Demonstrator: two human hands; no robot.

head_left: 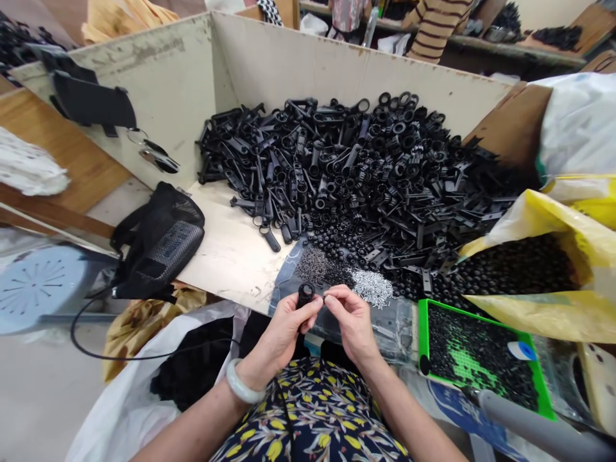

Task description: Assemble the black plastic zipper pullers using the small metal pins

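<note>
My left hand (pixel 287 323) is closed around a black plastic part with a ring-shaped end (pixel 306 294), the ring pointing up. Close beside it, my right hand (pixel 353 323) pinches with thumb and forefinger at a tiny dark piece, too small to name. The fingertips of both hands nearly meet. Just beyond them lie a heap of small silvery pins (pixel 371 287) and a heap of tiny brownish pieces (pixel 312 264). Behind these spreads a big pile of black plastic parts (pixel 327 154), many with ring ends, and small black balls (pixel 337 240).
Pale boards (pixel 337 67) wall the worktop. At right stand a green tray (pixel 423 333) of small black pieces and a yellow bag (pixel 529 314) of black balls. A black mesh bag (pixel 168 237) sits at left, near a blue stool (pixel 41 282). A person in striped sleeves (pixel 437 29) is behind.
</note>
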